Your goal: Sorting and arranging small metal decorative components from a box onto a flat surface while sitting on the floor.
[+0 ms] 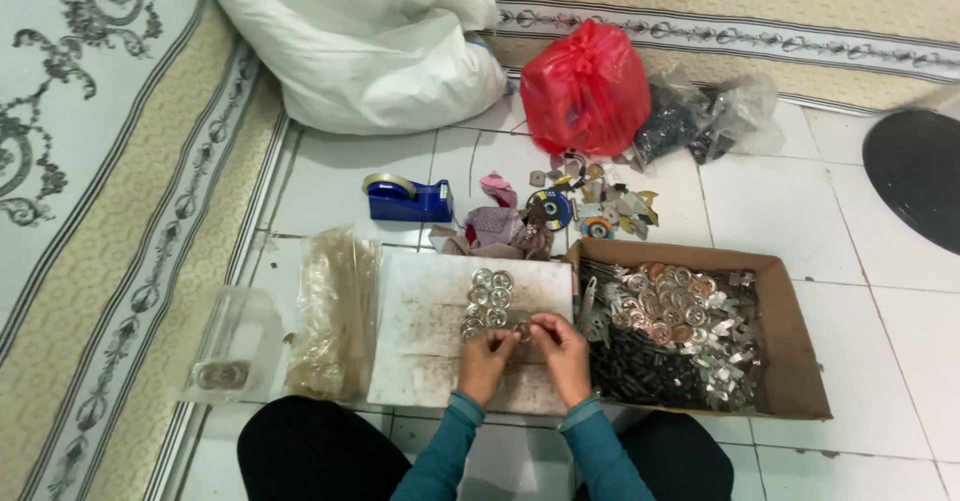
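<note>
Red bag [585, 86], white sack [365, 41], blue tape dispenser [408, 201], brown cardboard box [795, 351], teal sleeves [445, 456]

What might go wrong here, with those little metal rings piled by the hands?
The small metal rings lie loose on the white board, just beyond the left hand and right hand; a nudge might scatter them onto the tiles. The cardboard box beside it is heaped with jagged-looking metal parts, which might nick fingers.

I sit on a white tiled floor [350, 176]. A patterned mat [110, 161] borders its left and far edges, under soft, even light.
</note>
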